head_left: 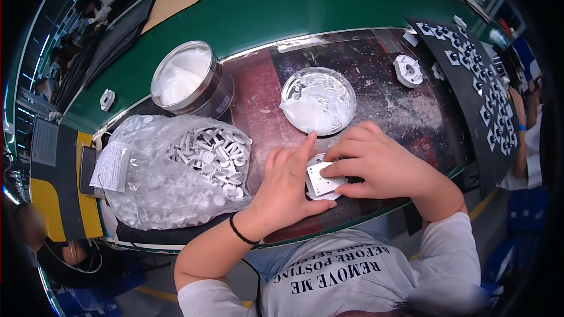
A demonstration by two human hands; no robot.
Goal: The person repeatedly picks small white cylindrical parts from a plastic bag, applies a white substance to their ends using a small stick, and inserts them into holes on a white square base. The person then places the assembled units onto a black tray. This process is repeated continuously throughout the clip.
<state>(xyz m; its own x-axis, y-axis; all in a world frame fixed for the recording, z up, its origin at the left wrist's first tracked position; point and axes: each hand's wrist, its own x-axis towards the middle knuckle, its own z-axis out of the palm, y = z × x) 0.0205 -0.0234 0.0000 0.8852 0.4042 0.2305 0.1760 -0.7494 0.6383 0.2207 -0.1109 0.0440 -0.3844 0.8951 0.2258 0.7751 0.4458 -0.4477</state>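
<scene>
Near the table's front edge, a white plastic part [321,178] with a square, holed plate sits between my two hands. My left hand [283,186] is closed around its left side, the thumb along the near edge. My right hand [379,161] grips it from the right, fingers bent over the top and thumb at the near right corner. Fingers cover much of the part's outline. Just beyond my hands lies a round metal lid [351,105] holding a whitish, shiny paste or film. To my left, a clear plastic bag [147,199] lies open, full of white mushroom-headed plastic pins [214,155].
A metal can [220,91] with white contents stands behind the bag. White housings rest at the right [408,71] and far left [107,100]. A dark board [435,53] carries rows of small parts. Beyond runs a green surface [258,12]. Another person's arm [520,141] is at the right.
</scene>
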